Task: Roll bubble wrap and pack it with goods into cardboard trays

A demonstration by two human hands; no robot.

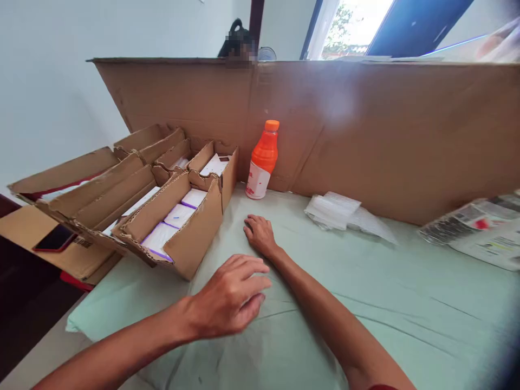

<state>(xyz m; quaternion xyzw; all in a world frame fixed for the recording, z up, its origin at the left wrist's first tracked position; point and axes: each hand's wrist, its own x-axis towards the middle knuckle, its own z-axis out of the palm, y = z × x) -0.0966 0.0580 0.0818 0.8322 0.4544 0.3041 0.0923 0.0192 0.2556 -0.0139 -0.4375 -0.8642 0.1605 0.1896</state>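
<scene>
My left hand [231, 295] hovers over the green cloth [390, 303] in front of me. Its fingers are loosely bent and apart, with nothing in them. Farther forward, my right hand [260, 235] rests on the cloth, palm down, fingers slightly curved and holding nothing. Beyond it stands an upright bottle [264, 162] with an orange cap and a white label. Left of both hands is a cardboard tray [203, 233] holding white packets with purple edges [179, 215].
More cardboard compartments [101, 200] extend to the left, some with white contents. A tall cardboard panel [390, 130] closes off the back. Folded clear plastic wrap [337, 211] lies right of the bottle, and printed plastic packaging [483, 230] at far right. A person's head shows behind the panel.
</scene>
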